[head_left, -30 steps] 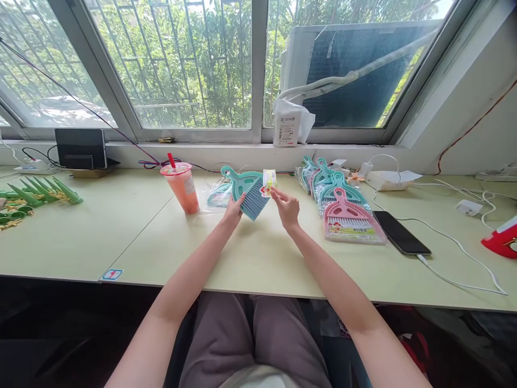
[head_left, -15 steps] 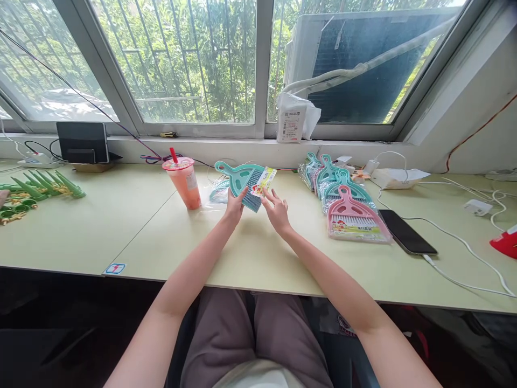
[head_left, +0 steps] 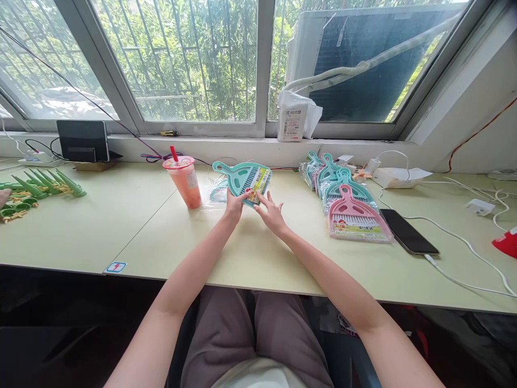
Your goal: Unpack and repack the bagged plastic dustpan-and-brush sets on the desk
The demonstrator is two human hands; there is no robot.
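My left hand [head_left: 234, 205] is closed round the lower left edge of a teal dustpan [head_left: 234, 173], which is tilted above the table with its handle to the upper left. A brush with pale bristles [head_left: 249, 178] lies within the pan. Over the bristles rests a yellow, green and white printed label card [head_left: 259, 183]. At the lower right corner, my right hand [head_left: 273, 215] grips the edge of the card and pan between thumb and index finger, with its other fingers spread. Behind my left hand, a clear plastic bag [head_left: 218, 194] with something teal in it lies on the table.
A cup of pink drink [head_left: 183, 183] with a red straw stands left of my hands. To the right are several bagged teal sets [head_left: 345, 186], a pink dustpan set [head_left: 357, 218] and a charging phone [head_left: 407, 231]. Green plastic pieces [head_left: 48, 183] and part of another person's hand [head_left: 4, 196] are at far left.
The label card, which stuck out past the dustpan's upper right side, now lies flat over the bristles within its outline. My right hand has shifted slightly left and down with it.
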